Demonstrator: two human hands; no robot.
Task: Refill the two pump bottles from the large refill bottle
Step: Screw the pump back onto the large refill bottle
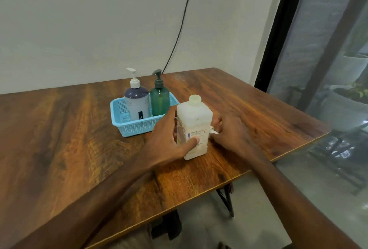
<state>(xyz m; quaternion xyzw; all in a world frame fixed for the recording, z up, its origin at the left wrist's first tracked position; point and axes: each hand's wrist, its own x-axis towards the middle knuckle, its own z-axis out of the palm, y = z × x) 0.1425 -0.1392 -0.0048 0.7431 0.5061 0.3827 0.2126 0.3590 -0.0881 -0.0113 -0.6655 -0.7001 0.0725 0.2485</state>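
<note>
Head view: a large white translucent plastic refill bottle (194, 127), cap on, is seen upright on the brown wooden table (59, 129), near its front right edge. It is gripped by the left hand (169, 139), with the thumb laid across the label. The right hand (231, 133) is curled at the bottle's right side; whether anything is pinched cannot be told. Just behind, a grey-purple pump bottle (136, 99) and a green pump bottle (159, 97) are stood together in a light blue perforated plastic basket (127, 127).

The refill bottle (194, 121) hid the left hand's (167, 139) fingers; at ten o'clock, a basket (137, 126) hid the purple bottle's (137, 103) and green bottle's (160, 101) bases.
</note>
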